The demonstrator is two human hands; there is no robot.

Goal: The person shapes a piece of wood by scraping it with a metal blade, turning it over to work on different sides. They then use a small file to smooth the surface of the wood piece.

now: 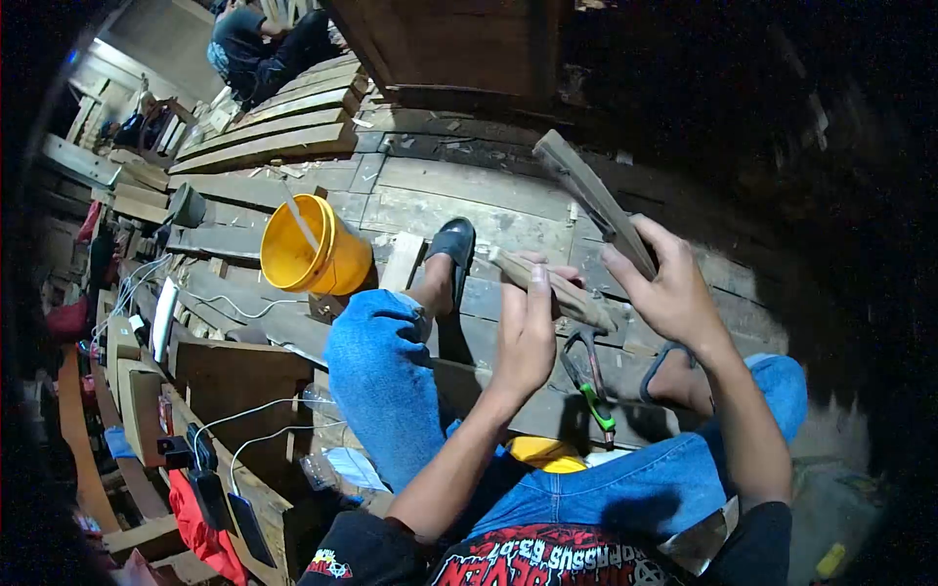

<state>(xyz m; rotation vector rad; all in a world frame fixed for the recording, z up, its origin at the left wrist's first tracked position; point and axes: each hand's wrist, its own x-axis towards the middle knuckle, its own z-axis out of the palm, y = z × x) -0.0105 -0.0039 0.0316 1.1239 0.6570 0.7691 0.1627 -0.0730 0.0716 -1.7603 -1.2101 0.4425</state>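
Note:
In the middle of the head view, my left hand is closed around a short carved wooden piece, which slants down to the right. My right hand grips the lower end of a longer wooden piece that points up and to the left. The two pieces are apart. Below them, between my legs, lies a tool with a green and black handle.
A yellow bucket with a stick in it stands left of my foot. Stacked planks lie at the upper left, near a seated person. Cables and a phone are at the lower left; a wooden cabinet stands ahead.

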